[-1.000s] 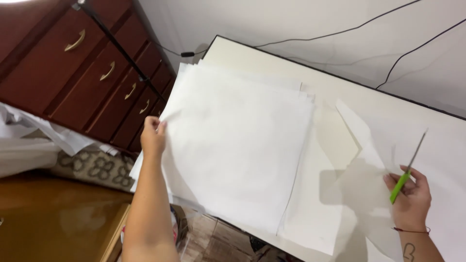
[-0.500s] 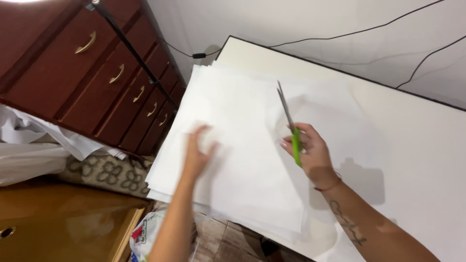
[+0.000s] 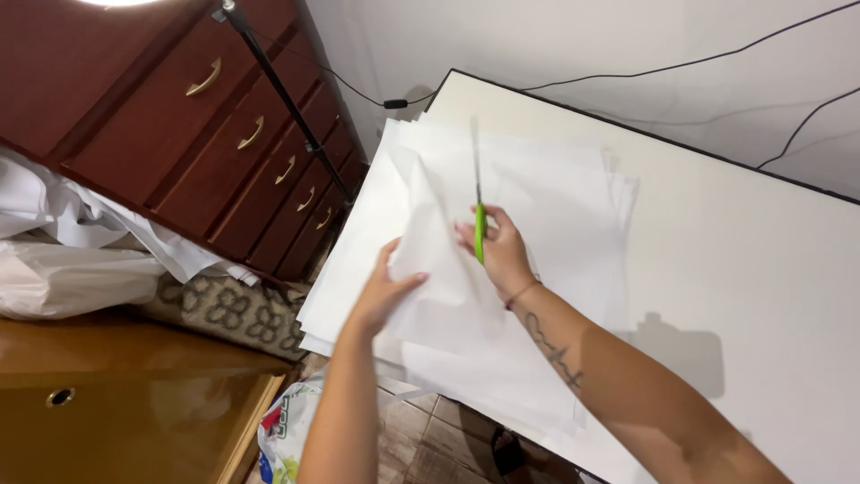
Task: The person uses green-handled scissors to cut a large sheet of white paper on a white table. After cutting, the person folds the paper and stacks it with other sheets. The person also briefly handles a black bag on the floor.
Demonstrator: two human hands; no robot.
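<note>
The stack of white paper sheets [image 3: 537, 206] lies on the white surface [image 3: 761, 269], overhanging its near-left edge; the left hand [image 3: 381, 291] rests at the stack's left side, fingers closed on a lifted top sheet [image 3: 430, 224], which curls upward; the right hand [image 3: 497, 251] sits over the middle of the stack, just right of that sheet, gripping green-handled scissors [image 3: 478, 211]; the blades point away across the stack, toward its far edge.

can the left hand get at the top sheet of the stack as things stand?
Probably yes: the left hand already rests on the raised top sheet of the paper stack. The right hand holds scissors alongside, not blocking it.
</note>
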